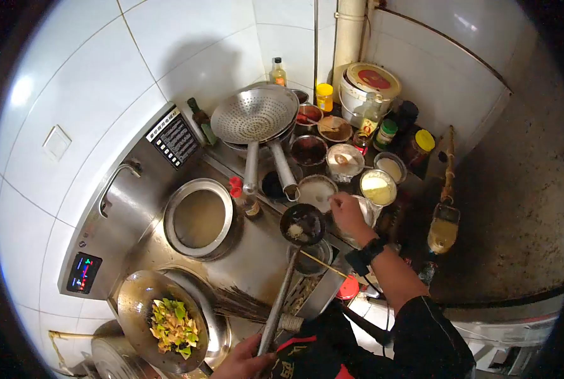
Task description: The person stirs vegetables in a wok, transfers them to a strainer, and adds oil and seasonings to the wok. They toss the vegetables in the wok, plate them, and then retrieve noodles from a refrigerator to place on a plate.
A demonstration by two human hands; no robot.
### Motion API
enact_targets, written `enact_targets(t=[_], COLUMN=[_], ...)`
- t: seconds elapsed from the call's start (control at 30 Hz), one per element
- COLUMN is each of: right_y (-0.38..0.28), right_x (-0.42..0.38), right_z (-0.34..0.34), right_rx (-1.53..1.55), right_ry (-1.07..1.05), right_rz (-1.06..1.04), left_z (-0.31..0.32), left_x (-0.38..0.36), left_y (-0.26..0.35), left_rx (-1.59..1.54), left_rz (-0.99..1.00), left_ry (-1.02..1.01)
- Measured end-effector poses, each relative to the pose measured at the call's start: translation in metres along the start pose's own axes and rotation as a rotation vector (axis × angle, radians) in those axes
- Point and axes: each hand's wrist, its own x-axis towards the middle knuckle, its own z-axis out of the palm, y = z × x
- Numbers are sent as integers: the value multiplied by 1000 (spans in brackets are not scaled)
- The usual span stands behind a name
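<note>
My left hand (245,361) is closed around the long handle of a ladle (302,226) at the bottom of the view. The ladle's dark bowl is held near the seasoning bowls, with a little pale seasoning in it. My right hand (350,218) is just right of the ladle, over the bowls, its fingers pinched together. What the pinch holds is too small to tell. Behind those fingers stands a bowl of white granules (317,191). A wok (130,297) at lower left holds chopped green vegetables and pale brown pieces (174,328).
A pot of cloudy liquid (198,218) sits on the steel counter. A perforated strainer (253,117) rests over a container at the back. Several seasoning bowls, bottles and a white bucket (369,88) crowd the right. A bamboo brush (244,303) lies near the wok.
</note>
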Motion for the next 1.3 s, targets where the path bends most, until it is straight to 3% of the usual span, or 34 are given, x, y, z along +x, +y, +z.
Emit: enact_targets(t=[0.1,0.23,0.3,0.37,0.43,0.5,0.53,0.63,0.73,0.8,0.9,0.97,1.03,1.1,1.17,1.23,1.3], right_y=[-33,-22,-21,-24,-36,-65,-79,-79,-52,-49,-45,-49,-50,-50,-44,-38,-38], right_x=[-2,-8,-9,-7,-3,4,8,3,-13,-27,-37,-31,-19,-5,7,14,19], right_z=[0,4,-5,-15,-29,-58,-73,-101,-107,-108,-102,-105,-106,-101,-83,-56,-35], right_rx=[334,643,957,952,946,962,962,100,-112,-96,14,-63,-64,-65,240,228,75], right_ry=[-312,-188,-8,49,105,103,101,24,-4,-75,31,170,182,186,96,-10,-107], right_rz=[627,773,943,940,935,742,742,554,452,580,643,374,319,262,497,465,296], left_z=[-9,-17,-19,-19,-10,3,8,15,17,19,26,22,13,14,12,2,-3], left_x=[-7,-6,-2,-2,-2,1,5,11,13,10,1,3,7,3,0,-2,-2], left_y=[-4,-18,-22,-21,-2,19,26,33,26,28,38,34,15,26,30,15,-3], left_rx=[56,3,19,36,27,19,12,59,-27,-52,-39,15,199,135,70,53,12], left_rz=[-7,38,33,32,-186,-175,-169,-174,-154,-135,-158,-196,54,43,30,-31,-11], left_ry=[62,67,88,111,190,163,136,69,28,13,24,36,106,48,-2,21,64])
